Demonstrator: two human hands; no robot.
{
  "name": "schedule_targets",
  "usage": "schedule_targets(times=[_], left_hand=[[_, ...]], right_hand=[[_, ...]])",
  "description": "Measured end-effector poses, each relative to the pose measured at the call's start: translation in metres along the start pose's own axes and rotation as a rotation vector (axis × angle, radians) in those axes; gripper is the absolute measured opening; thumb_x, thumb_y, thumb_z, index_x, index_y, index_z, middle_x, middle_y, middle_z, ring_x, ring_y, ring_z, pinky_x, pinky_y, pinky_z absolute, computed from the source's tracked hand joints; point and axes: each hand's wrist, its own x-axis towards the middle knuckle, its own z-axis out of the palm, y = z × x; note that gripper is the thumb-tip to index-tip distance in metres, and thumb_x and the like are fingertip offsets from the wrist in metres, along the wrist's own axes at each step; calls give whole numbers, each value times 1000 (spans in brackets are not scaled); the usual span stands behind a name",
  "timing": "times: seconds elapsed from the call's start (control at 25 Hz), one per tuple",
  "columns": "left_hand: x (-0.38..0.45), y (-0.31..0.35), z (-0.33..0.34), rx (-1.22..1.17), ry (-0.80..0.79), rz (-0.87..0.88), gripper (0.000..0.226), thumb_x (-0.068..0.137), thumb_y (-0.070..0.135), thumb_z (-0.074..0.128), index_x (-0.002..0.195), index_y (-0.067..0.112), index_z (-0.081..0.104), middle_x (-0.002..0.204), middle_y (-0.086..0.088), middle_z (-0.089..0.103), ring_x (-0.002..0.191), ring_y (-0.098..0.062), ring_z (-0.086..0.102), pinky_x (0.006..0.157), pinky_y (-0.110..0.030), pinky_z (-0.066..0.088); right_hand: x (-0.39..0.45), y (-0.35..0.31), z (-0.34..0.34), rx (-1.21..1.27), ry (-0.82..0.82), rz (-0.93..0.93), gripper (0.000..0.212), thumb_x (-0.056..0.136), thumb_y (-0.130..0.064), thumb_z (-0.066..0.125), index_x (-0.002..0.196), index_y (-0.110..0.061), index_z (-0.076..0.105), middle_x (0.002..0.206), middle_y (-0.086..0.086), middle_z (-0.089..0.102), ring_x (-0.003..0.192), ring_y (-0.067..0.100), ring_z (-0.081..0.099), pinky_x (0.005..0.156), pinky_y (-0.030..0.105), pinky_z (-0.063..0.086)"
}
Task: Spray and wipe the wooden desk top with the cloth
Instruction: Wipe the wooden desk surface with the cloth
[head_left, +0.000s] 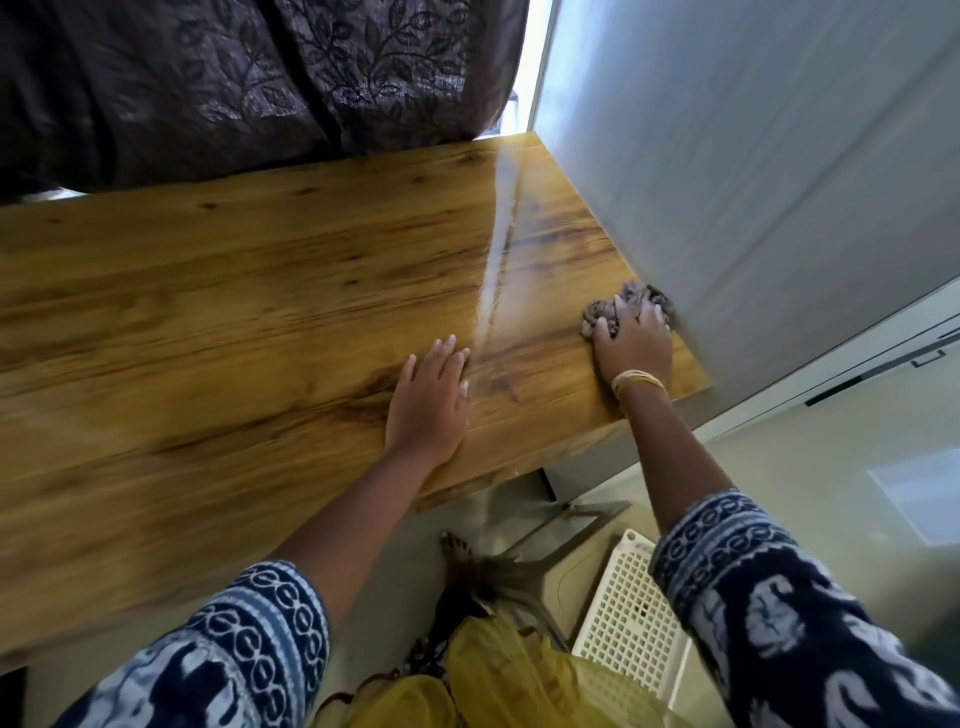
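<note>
Right hand (631, 340) is down on the cloth (623, 306), fingers curled over it and gripping the grey bunched fabric, pressing it onto the desk (234, 312) at the right edge, near the front right corner. The cloth sits right up against the pale wall (753, 182) that runs along that edge. Thin bangles (638, 381) on that wrist.

Left hand (428, 400) lies flat & open on the wood, palm down, fingers spread a little, empty, close to the front edge and well apart from the cloth. Between the 2 hands a bright streak of glare runs across the top from the front edge toward the back right corner; the surface looks shiny there.

Dark leaf-patterned curtain (249, 78) hangs behind the back edge of the desk. Both arms come in w/ blue-and-white patterned sleeves (779, 597). Below the front edge, on the floor: a white perforated plastic basket (631, 623), a bare foot (457, 551), and yellow fabric of the person's clothing (519, 670). No spray bottle that I can make out from here.
</note>
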Motion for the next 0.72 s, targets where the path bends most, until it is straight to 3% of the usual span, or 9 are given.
schedule_targets(times=[0.08,0.24,0.32,0.4,0.44,0.52,0.64,0.72], left_hand=[[-4,-7,-4,-17,32,-52,46,101,24,37,145,11,40,157,-9,29,148,-23,20,121,-43,12],[-15,-44,-13,-28,92,-163,45,99,26,40,141,8,43,155,-13,32,147,-25,23,121,-43,15],[-15,-51,-13,-30,98,-197,45,99,24,39,140,8,43,154,-13,34,146,-24,25,120,-41,16],[-14,-50,-13,-18,105,-206,44,99,23,37,140,8,43,154,-12,35,146,-23,25,120,-40,16],[-13,-49,-12,-23,108,-203,44,99,22,38,140,8,43,154,-12,35,146,-23,25,120,-40,16],[-14,-50,-12,-29,112,-207,43,99,21,38,139,8,44,153,-11,36,145,-23,26,120,-39,17],[-14,-49,-13,-15,116,-215,42,98,21,39,139,9,44,152,-11,37,145,-23,27,120,-40,19],[-13,-48,-12,-13,106,-216,42,98,21,39,139,9,44,152,-11,37,145,-23,27,120,-41,21]], right_hand=[[-17,-41,10,-39,-2,-14,54,98,-44,39,148,-22,40,155,20,31,145,36,23,118,47,21],[-87,-123,30,-3,-126,-562,53,96,-46,44,146,-27,44,157,15,31,144,34,25,116,45,21],[-102,-132,29,16,-193,-763,52,96,-46,47,146,-30,44,158,10,31,146,30,25,118,44,22],[-78,-119,21,37,-169,-892,47,94,-43,54,139,-30,52,151,8,42,140,28,37,112,43,33],[-52,-109,20,75,-123,-865,42,93,-40,56,133,-28,58,145,9,49,132,30,45,107,43,39],[10,-83,17,106,-15,-606,42,90,-41,54,128,-23,63,136,14,55,121,35,53,100,44,45],[66,-58,18,52,13,-174,61,86,-50,39,137,-21,54,144,16,46,133,34,39,109,44,33],[65,-78,21,17,17,42,57,92,-49,39,142,-23,49,151,17,36,142,33,28,116,45,23]])
